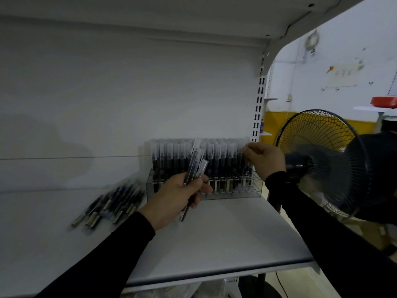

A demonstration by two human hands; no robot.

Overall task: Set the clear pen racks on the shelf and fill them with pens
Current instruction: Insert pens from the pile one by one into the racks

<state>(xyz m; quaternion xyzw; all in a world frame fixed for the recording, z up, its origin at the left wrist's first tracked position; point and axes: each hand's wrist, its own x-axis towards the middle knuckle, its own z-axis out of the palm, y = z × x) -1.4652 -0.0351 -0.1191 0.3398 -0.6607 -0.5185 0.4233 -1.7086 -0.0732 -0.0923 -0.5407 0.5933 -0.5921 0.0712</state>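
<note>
In the head view, a clear plastic pen rack (255,189) stands at the back right of the grey metal shelf (214,244), against the pale back panel, and it looks nearly full: rows of dark-barrelled pens with frosted clear caps (217,160) stand upright in it from end to end. The left hand (178,196) curls its fingers round a small bundle of the same pens (196,164), caps pointing up, held just in front of the rack's left half. The right hand (263,158) is at the rack's top right corner, thumb and forefinger pinched together at the cap of a pen there; whether it is seating that pen or only touching it cannot be told through the blur. A loose pile of pens (111,204) lies flat on the shelf to the left, well apart from the rack. A black standing fan (318,162) turns close behind the right forearm. The step in hand seems to be filling the last free slots on the right; it would go best by lowering each pen straight down, tip first, into an empty hole without knocking neighbours, and keeping the sleeve away from the fan.
</note>
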